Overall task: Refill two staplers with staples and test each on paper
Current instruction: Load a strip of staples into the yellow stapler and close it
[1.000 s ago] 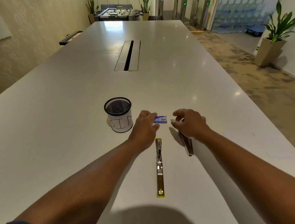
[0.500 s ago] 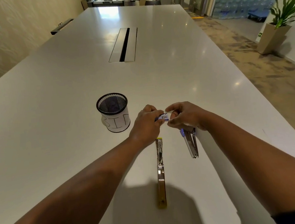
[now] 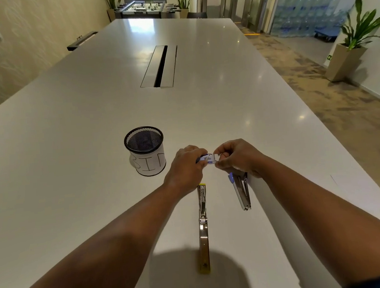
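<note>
Only the head view here, looking down a long white table. Both hands meet just past the two staplers, working on a small blue and white staple box. The left hand has its fingers curled round the box's left end, and the right hand pinches the right end, where a pale flap or inner tray sticks out — can't tell which, it's too small. The box is held just above the tabletop between the hands, not resting on it as far as I can see.

The yellow stapler lies flipped open flat, stretched in a long line toward the camera, its far tip just beside the left wrist. The blue stapler sits to its right, partly tucked under the right hand, metal nose pointing toward the near edge. Whether either has staples in it — can't tell.

Left of the hands stands a black mesh cup with a white paper wrap that reads "BIN"; something dark is inside. Further up the table there's a cable slot. A potted plant stands on the floor at right.
</note>
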Motion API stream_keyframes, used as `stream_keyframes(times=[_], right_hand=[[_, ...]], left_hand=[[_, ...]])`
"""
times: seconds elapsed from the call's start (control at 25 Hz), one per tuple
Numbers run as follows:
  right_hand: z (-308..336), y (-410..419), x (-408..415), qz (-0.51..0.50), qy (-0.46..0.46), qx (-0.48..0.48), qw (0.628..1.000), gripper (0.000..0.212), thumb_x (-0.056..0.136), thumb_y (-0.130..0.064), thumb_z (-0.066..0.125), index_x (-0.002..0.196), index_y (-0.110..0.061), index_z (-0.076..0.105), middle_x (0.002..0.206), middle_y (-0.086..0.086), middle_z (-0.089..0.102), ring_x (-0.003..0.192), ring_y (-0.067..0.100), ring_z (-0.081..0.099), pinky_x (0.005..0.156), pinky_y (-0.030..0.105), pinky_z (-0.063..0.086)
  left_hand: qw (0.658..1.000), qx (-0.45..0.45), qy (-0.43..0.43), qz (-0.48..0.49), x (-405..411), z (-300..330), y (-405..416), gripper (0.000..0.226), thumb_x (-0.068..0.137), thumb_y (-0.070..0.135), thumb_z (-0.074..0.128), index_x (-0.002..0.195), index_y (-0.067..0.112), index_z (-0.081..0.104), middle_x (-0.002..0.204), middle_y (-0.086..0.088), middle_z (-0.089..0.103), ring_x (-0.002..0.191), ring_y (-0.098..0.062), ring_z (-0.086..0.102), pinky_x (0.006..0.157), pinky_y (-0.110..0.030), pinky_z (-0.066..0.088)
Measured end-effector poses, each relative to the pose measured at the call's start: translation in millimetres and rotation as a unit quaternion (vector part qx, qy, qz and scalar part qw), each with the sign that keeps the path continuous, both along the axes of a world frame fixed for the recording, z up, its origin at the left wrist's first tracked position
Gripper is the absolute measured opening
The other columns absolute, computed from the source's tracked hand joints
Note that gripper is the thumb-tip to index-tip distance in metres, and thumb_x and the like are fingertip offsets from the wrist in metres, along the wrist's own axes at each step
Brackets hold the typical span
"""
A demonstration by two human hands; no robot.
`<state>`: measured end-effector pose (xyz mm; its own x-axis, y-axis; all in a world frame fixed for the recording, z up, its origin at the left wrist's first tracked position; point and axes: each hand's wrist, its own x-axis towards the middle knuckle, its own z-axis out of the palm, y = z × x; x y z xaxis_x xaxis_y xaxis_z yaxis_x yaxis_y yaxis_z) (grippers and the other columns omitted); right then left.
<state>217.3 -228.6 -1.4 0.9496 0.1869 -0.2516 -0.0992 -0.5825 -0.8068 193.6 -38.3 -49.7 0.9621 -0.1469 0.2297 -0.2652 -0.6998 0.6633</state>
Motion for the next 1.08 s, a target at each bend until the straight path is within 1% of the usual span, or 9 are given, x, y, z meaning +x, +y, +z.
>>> stream_keyframes(times=[0.08,0.16,0.24,0.32,0.48,0.56,0.72,0.88,1.08], right_hand=[[-0.1,0.8,-0.5,0.008,-0.001,0.002,1.000,0.023,0.076,-0.013,0.087,0.095,-0.018,0.075,0.095,0.008,0.075,0.086,0.024,0.074,0.081,0.039,0.064],[0.1,0.5,-0.1,0.006,-0.014,0.007,1.000,0.017,0.080,-0.020,0.083,0.095,-0.018,0.075,0.096,0.008,0.074,0.087,0.024,0.071,0.081,0.041,0.061],[0.5,-1.9,-0.1,-0.012,-0.022,0.016,1.000,0.010,0.083,-0.015,0.075,0.093,-0.018,0.074,0.096,0.010,0.074,0.086,0.027,0.070,0.081,0.045,0.061],[0.3,-4.8,-0.5,-0.023,-0.026,0.017,0.999,0.014,0.084,-0.008,0.069,0.093,-0.018,0.073,0.097,0.013,0.074,0.088,0.031,0.069,0.083,0.049,0.060],[-2.2,-4.8,-3.1,-0.021,-0.053,0.012,0.998,0.013,0.087,-0.008,0.067,0.087,-0.017,0.076,0.091,0.011,0.075,0.084,0.030,0.069,0.083,0.051,0.059],[-2.3,-2.1,-2.5,-0.007,-0.077,-0.011,0.997,0.010,0.089,-0.013,0.070,0.085,-0.018,0.077,0.088,0.007,0.076,0.088,0.032,0.070,0.081,0.049,0.059],[2.4,0.0,2.1,0.040,-0.132,-0.089,0.986,0.005,0.088,-0.022,0.076,0.085,-0.021,0.079,0.086,0.001,0.075,0.087,0.024,0.068,0.077,0.046,0.058],[8.3,0.1,6.6,0.079,-0.143,-0.139,0.977,0.002,0.084,-0.022,0.079,0.085,-0.021,0.080,0.082,-0.001,0.076,0.080,0.023,0.069,0.073,0.045,0.058],[16.9,4.5,11.7,0.127,-0.165,-0.207,0.956,0.008,0.079,-0.023,0.081,0.087,-0.021,0.080,0.088,-0.002,0.077,0.079,0.016,0.069,0.074,0.042,0.061]], left_hand=[[1.000,-0.001,0.002,-0.002,0.1,0.2,0.5,0.029,0.098,0.020,0.062,0.127,0.018,0.068,0.121,-0.001,0.065,0.113,-0.021,0.052,0.092,-0.039,0.048],[1.000,0.003,0.002,-0.003,0.2,0.6,0.6,0.029,0.098,0.021,0.062,0.127,0.019,0.068,0.120,0.000,0.064,0.112,-0.020,0.052,0.090,-0.036,0.046],[1.000,0.002,0.002,-0.003,0.5,0.5,0.5,0.029,0.098,0.021,0.062,0.126,0.019,0.068,0.119,0.000,0.064,0.111,-0.020,0.052,0.090,-0.035,0.045],[1.000,0.000,0.002,0.000,-0.1,1.0,0.1,0.030,0.098,0.020,0.062,0.127,0.018,0.068,0.119,0.000,0.064,0.110,-0.020,0.052,0.091,-0.037,0.046],[1.000,-0.003,0.000,-0.001,-0.6,1.0,0.5,0.029,0.097,0.020,0.062,0.126,0.018,0.068,0.118,-0.001,0.064,0.110,-0.020,0.052,0.091,-0.038,0.047],[1.000,-0.004,0.000,-0.003,-1.3,1.6,0.1,0.029,0.097,0.020,0.062,0.125,0.018,0.068,0.118,-0.001,0.064,0.110,-0.020,0.052,0.090,-0.037,0.047],[1.000,0.000,-0.002,-0.001,-1.4,2.2,-0.2,0.029,0.098,0.020,0.062,0.126,0.018,0.068,0.119,-0.001,0.064,0.109,-0.019,0.051,0.089,-0.036,0.046],[1.000,0.002,0.001,-0.001,-1.3,1.3,-0.3,0.030,0.098,0.020,0.061,0.127,0.017,0.067,0.121,-0.001,0.064,0.111,-0.019,0.051,0.089,-0.032,0.043],[1.000,-0.005,0.003,0.001,-1.8,2.2,0.7,0.029,0.098,0.018,0.061,0.127,0.018,0.067,0.121,-0.001,0.064,0.111,-0.020,0.051,0.091,-0.039,0.048]])
